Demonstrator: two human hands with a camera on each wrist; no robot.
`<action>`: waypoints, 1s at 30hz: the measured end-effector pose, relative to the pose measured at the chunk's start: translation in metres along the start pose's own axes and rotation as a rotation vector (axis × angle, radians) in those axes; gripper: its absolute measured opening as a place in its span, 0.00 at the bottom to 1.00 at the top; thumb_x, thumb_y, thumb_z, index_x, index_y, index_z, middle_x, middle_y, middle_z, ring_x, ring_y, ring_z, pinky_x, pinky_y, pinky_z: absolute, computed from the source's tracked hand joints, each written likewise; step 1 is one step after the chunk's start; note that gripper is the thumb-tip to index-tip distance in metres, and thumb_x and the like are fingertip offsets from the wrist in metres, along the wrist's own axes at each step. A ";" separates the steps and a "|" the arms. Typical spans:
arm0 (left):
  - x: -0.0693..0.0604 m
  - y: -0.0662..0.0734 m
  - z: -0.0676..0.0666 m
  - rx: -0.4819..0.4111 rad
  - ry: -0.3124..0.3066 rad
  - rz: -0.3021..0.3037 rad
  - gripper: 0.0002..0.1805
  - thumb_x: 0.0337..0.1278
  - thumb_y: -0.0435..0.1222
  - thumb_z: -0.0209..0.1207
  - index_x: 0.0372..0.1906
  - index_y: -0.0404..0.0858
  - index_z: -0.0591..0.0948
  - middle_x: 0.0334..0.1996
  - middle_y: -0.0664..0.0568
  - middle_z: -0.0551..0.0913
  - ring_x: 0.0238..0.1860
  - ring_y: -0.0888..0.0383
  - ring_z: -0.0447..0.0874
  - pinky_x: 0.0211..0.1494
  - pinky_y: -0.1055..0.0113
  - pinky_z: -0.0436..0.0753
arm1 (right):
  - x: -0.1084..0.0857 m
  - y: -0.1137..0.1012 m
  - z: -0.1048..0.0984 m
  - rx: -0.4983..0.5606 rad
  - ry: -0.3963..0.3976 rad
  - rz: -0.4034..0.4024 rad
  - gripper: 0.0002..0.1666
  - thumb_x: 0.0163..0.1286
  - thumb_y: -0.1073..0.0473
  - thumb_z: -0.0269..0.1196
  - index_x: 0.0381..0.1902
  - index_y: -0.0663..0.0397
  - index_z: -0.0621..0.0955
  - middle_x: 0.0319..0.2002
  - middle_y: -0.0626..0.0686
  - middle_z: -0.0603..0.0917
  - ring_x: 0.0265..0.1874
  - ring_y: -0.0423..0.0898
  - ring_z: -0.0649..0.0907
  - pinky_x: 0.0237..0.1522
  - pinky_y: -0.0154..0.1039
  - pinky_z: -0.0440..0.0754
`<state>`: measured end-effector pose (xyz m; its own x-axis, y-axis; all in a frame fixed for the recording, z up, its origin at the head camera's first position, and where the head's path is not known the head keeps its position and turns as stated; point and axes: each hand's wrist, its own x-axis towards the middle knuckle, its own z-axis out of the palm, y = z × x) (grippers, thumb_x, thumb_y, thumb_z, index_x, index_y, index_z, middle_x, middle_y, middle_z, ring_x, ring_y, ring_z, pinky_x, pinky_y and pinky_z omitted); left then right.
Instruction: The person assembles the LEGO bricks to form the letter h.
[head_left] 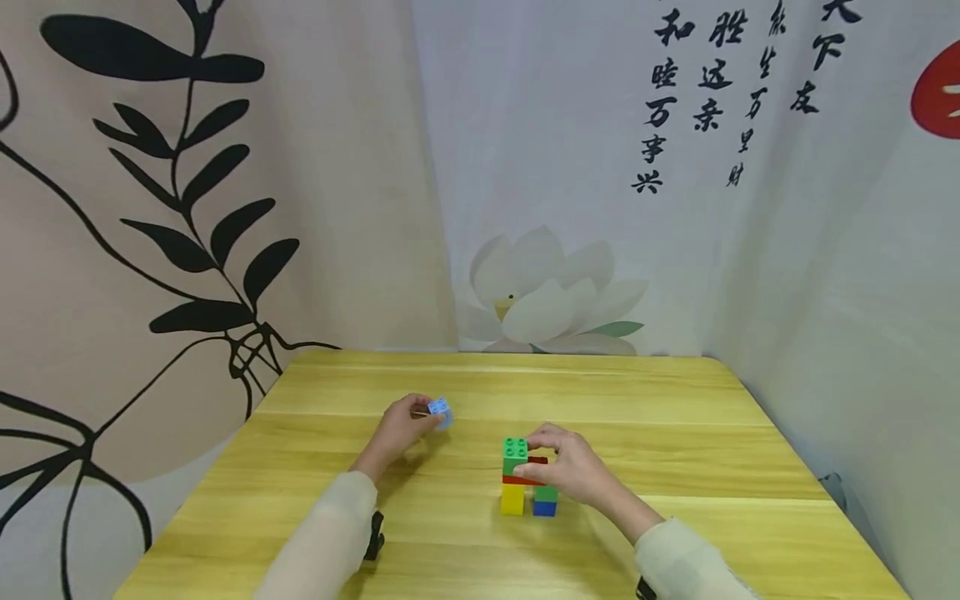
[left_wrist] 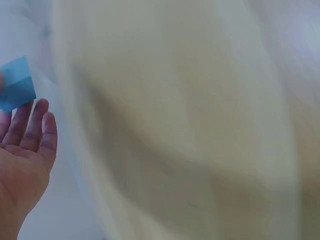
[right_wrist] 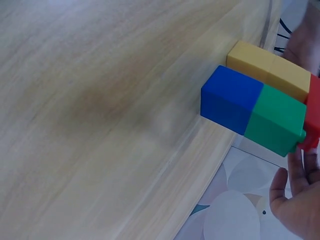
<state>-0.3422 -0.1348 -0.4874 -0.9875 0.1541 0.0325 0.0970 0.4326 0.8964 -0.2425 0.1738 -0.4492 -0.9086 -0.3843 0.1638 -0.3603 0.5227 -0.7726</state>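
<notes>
My left hand [head_left: 403,427] pinches a light blue toy brick [head_left: 439,407] above the left part of the table. In the left wrist view, the same light blue brick [left_wrist: 19,85] shows at the left edge, by the fingertips. Right of it stands a small brick structure: a yellow column [head_left: 512,500] on the left, and a green brick [head_left: 546,493] over a dark blue brick [head_left: 545,508] on the right. A red brick [head_left: 517,480] bridges both. On its left end sits a studded green brick [head_left: 515,454], held between the thumb and fingers of my right hand [head_left: 572,468].
The structure and both hands are over a wooden table [head_left: 660,417]. Behind it hangs a printed cloth [head_left: 360,167] with dark leaves, a lotus and writing. Another cloth wall [head_left: 847,292] runs along the right side.
</notes>
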 end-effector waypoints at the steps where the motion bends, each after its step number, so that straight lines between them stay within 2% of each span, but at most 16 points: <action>1: 0.000 0.008 0.001 -0.038 -0.014 0.016 0.22 0.61 0.45 0.67 0.55 0.37 0.78 0.47 0.49 0.82 0.48 0.53 0.80 0.52 0.52 0.80 | 0.000 0.000 0.000 -0.001 0.001 0.002 0.22 0.62 0.41 0.70 0.49 0.46 0.86 0.47 0.41 0.80 0.43 0.45 0.76 0.37 0.38 0.78; 3: -0.004 0.027 0.005 -0.094 -0.047 0.052 0.22 0.61 0.45 0.67 0.54 0.38 0.79 0.45 0.49 0.82 0.47 0.53 0.80 0.53 0.51 0.79 | -0.001 0.001 -0.001 -0.005 0.003 0.007 0.22 0.62 0.41 0.70 0.49 0.46 0.86 0.47 0.41 0.80 0.43 0.45 0.76 0.37 0.38 0.77; 6: -0.015 0.058 0.011 -0.127 -0.105 0.126 0.20 0.61 0.43 0.67 0.53 0.37 0.80 0.44 0.49 0.83 0.45 0.53 0.80 0.53 0.51 0.80 | -0.001 0.001 -0.001 -0.014 0.005 0.007 0.22 0.62 0.41 0.70 0.48 0.46 0.86 0.47 0.41 0.80 0.43 0.45 0.76 0.38 0.39 0.77; 9: -0.030 0.086 0.017 -0.120 -0.169 0.188 0.20 0.61 0.42 0.67 0.54 0.36 0.80 0.44 0.49 0.83 0.43 0.53 0.81 0.50 0.54 0.82 | 0.000 0.000 0.000 -0.016 0.004 -0.003 0.21 0.62 0.41 0.70 0.48 0.46 0.86 0.46 0.41 0.80 0.44 0.45 0.77 0.40 0.40 0.78; 12: -0.042 0.104 0.022 -0.100 -0.231 0.237 0.19 0.61 0.42 0.67 0.53 0.37 0.80 0.43 0.49 0.83 0.41 0.52 0.82 0.48 0.58 0.83 | 0.001 0.000 0.000 -0.019 0.002 -0.012 0.21 0.62 0.41 0.70 0.47 0.46 0.86 0.46 0.41 0.80 0.45 0.44 0.77 0.42 0.41 0.78; 15: -0.050 0.112 0.028 -0.073 -0.278 0.272 0.17 0.61 0.41 0.67 0.51 0.38 0.81 0.42 0.51 0.83 0.40 0.52 0.81 0.46 0.62 0.82 | 0.002 0.001 0.001 -0.019 0.000 -0.017 0.20 0.63 0.42 0.70 0.46 0.46 0.86 0.45 0.42 0.81 0.45 0.45 0.77 0.42 0.42 0.79; 19: -0.055 0.114 0.037 -0.028 -0.307 0.304 0.15 0.60 0.42 0.68 0.49 0.40 0.82 0.41 0.54 0.83 0.42 0.53 0.80 0.48 0.61 0.81 | 0.001 0.001 0.003 -0.017 -0.003 -0.013 0.20 0.62 0.42 0.71 0.46 0.45 0.86 0.45 0.42 0.81 0.45 0.45 0.78 0.42 0.43 0.79; 24: -0.060 0.115 0.043 0.035 -0.296 0.335 0.15 0.60 0.43 0.68 0.49 0.41 0.82 0.40 0.58 0.84 0.43 0.57 0.79 0.52 0.59 0.78 | 0.000 0.002 0.004 -0.005 -0.006 -0.012 0.19 0.62 0.42 0.71 0.47 0.44 0.86 0.44 0.41 0.81 0.45 0.45 0.78 0.42 0.42 0.79; 30: -0.062 0.122 0.045 0.155 -0.265 0.377 0.18 0.58 0.46 0.69 0.49 0.42 0.83 0.38 0.62 0.83 0.42 0.59 0.79 0.52 0.57 0.77 | -0.001 0.002 0.003 0.001 -0.003 -0.005 0.20 0.62 0.42 0.71 0.48 0.44 0.86 0.43 0.41 0.80 0.44 0.46 0.78 0.43 0.44 0.79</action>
<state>-0.2634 -0.0519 -0.4004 -0.8164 0.5376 0.2108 0.4792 0.4271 0.7668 -0.2416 0.1727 -0.4526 -0.9064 -0.3886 0.1657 -0.3643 0.5204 -0.7723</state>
